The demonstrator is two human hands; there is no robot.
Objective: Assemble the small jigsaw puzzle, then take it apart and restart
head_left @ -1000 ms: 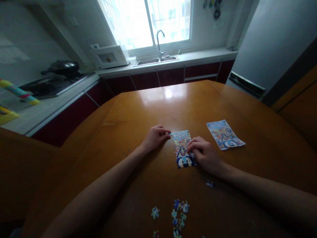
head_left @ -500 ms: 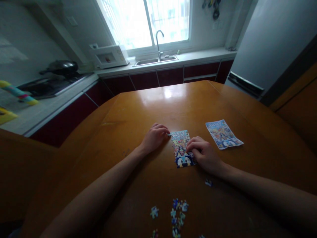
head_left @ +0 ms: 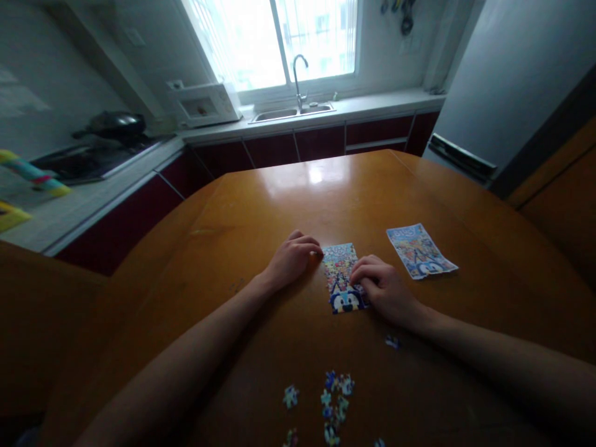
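A partly assembled jigsaw puzzle (head_left: 342,273) lies flat on the wooden table, crowded with small colourful figures and showing a large blue-and-white cartoon face at its near end. My left hand (head_left: 294,257) is at its upper left edge, thumb and fingertips closed on a small puzzle piece that they mostly cover. On the opposite side, my right hand (head_left: 384,288) rests with curled fingers against the puzzle's right edge, hiding part of it. Just below that hand lies a loose piece (head_left: 392,341).
A picture sheet (head_left: 421,251) with the same design lies to the right. Several loose puzzle pieces (head_left: 327,399) are clustered near the front, with another piece (head_left: 290,396) left of them. Beyond the table (head_left: 279,198) are a sink (head_left: 274,115), a microwave (head_left: 205,105) and a fridge (head_left: 516,81).
My left fingertips have shifted slightly right, up to the puzzle's edge, and now cover the small piece that showed at their tips. My right hand has stayed in place.
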